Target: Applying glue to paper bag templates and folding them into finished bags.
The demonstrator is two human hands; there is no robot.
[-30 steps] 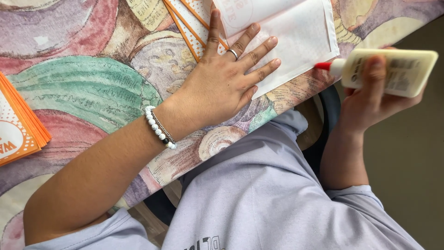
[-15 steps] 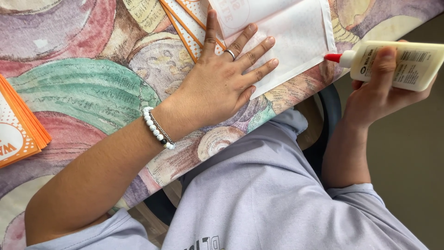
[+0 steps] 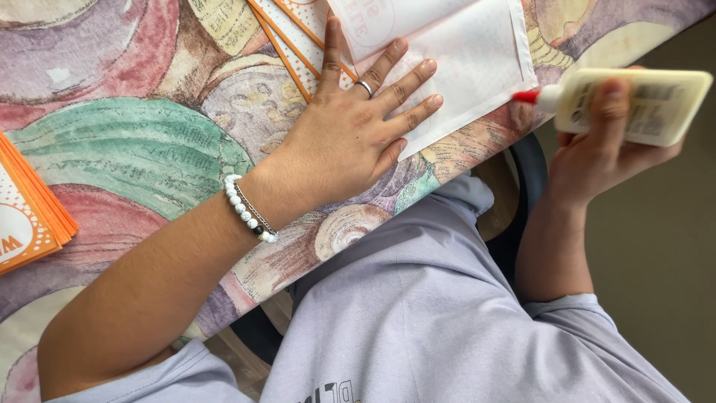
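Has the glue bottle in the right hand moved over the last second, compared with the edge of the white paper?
Yes. The glue bottle rose slightly, then eased back, its red tip ending at the right edge of the white paper.

Count on the worktop: two hands, one glue bottle, one white paper bag, two lots of orange-edged cards.

Left hand: one, flat, fingers spread on the one white paper bag; it carries one ring and one bead bracelet. Right hand: one, closed around the one glue bottle, which has one red tip. Orange-edged cards: at least three visible, fanned beyond the left fingertips. Orange card stack: one, well left of the left wrist; sheets too many to count.
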